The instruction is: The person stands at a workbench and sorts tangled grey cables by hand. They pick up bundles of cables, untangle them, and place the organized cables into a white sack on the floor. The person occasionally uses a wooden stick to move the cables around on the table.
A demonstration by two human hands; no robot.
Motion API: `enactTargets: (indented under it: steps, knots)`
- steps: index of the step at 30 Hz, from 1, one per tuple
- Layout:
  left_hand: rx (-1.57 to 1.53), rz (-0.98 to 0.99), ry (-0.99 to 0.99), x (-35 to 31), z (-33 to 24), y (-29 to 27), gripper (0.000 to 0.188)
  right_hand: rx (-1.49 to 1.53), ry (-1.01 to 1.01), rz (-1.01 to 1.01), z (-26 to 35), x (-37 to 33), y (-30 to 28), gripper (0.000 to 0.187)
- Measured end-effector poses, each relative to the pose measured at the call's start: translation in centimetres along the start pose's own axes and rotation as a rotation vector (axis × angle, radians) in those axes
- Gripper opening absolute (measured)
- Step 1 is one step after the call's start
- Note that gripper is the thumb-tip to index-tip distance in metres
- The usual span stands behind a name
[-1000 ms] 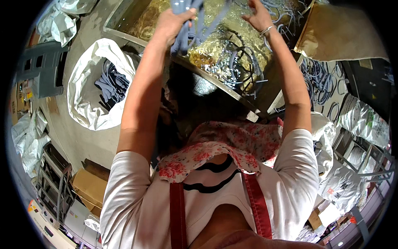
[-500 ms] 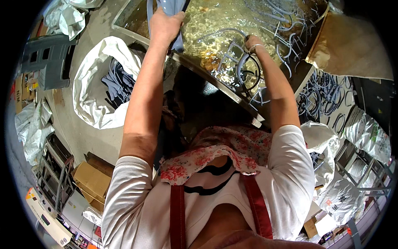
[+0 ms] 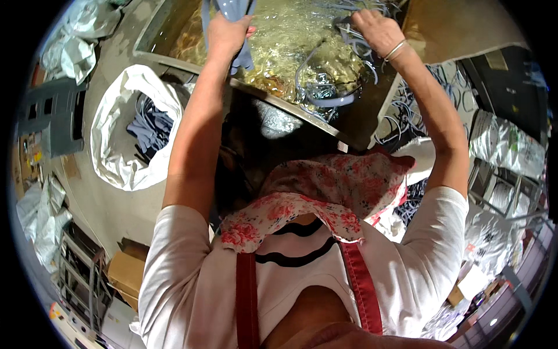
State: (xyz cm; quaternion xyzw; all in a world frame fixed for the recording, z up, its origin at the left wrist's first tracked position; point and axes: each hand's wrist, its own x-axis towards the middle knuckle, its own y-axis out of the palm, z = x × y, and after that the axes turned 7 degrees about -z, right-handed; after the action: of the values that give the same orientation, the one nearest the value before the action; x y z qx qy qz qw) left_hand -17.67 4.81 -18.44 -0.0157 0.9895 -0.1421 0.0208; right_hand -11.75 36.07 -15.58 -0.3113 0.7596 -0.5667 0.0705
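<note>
My left hand [image 3: 226,36] is closed around several blue-grey flat rubbery pieces [image 3: 242,57], held over the near left edge of a water-filled metal tank [image 3: 279,100]. Their ends hang below the fist. My right hand [image 3: 378,32], with a bangle at its wrist, is over the tank's right side. Its fingers are curled down among thin grey curved strips [image 3: 357,42]; what they grip is hidden. A larger grey curved strip [image 3: 331,101] lies in the rippling water near the front corner.
Left of the tank stands a white woven sack [image 3: 104,145] with grey pieces [image 3: 152,127] inside. More grey strips [image 3: 401,110] lie beyond the tank's right wall. A brown sheet [image 3: 459,29] covers the far right. A cardboard box [image 3: 125,273] is at the lower left.
My right hand has moved right and farther away, from mid-tank to the strips at the right side. My left hand still holds its pieces. The view has shifted slightly.
</note>
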Motion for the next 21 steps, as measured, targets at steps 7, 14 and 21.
enactTargets:
  steps: [7, 14, 21]
  knots:
    - [-0.184, 0.068, -0.074, -1.4, -1.0, 0.8, 0.014, -0.22, 0.366, -0.156, -4.2, -5.7, -8.1, 0.022]
    - [-0.307, 0.1, -0.117, -1.8, -0.4, 0.6, 0.014, -0.366, 0.684, 0.089, -7.6, -19.1, -11.4, 0.02]
    - [-0.214, 0.052, -0.091, -2.4, -1.5, 0.6, 0.017, 0.16, 0.421, 0.17, -1.1, -15.7, -1.5, 0.031]
